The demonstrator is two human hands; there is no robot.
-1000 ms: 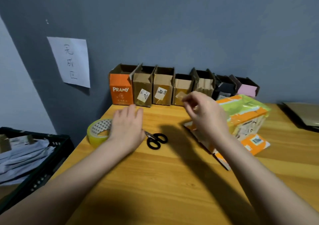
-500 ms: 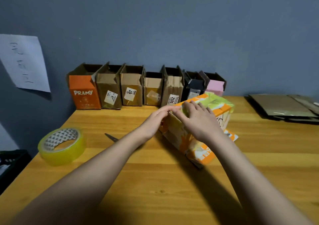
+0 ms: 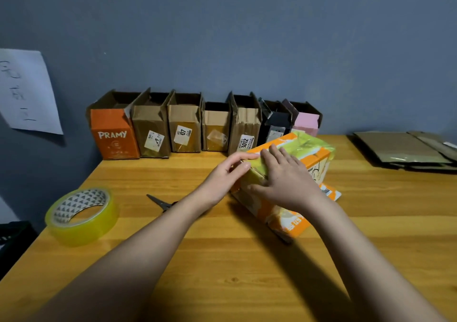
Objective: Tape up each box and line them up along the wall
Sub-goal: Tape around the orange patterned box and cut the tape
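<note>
An orange and green box [image 3: 314, 158] lies on its side in the middle of the wooden table [image 3: 222, 272], with yellow tape across its top. My right hand [image 3: 284, 178] presses flat on the box's near top edge, fingers straight. My left hand [image 3: 227, 175] touches the box's left end with index finger and thumb extended. A roll of yellow tape [image 3: 81, 215] lies at the left. Black scissors [image 3: 160, 203] lie beside my left forearm, partly hidden by it. Several open boxes stand in a row along the wall, from the orange PRAMY box [image 3: 113, 136] to a pink one [image 3: 306, 121].
A stack of flattened cardboard [image 3: 400, 148] lies at the back right of the table. A white paper sheet [image 3: 24, 91] with writing hangs on the blue wall at left. A dark crate's edge [image 3: 12, 240] shows beyond the table's left side.
My left hand left the tape roll and came over to the box's left end. My right hand came down flat onto the box. The view swung right.
</note>
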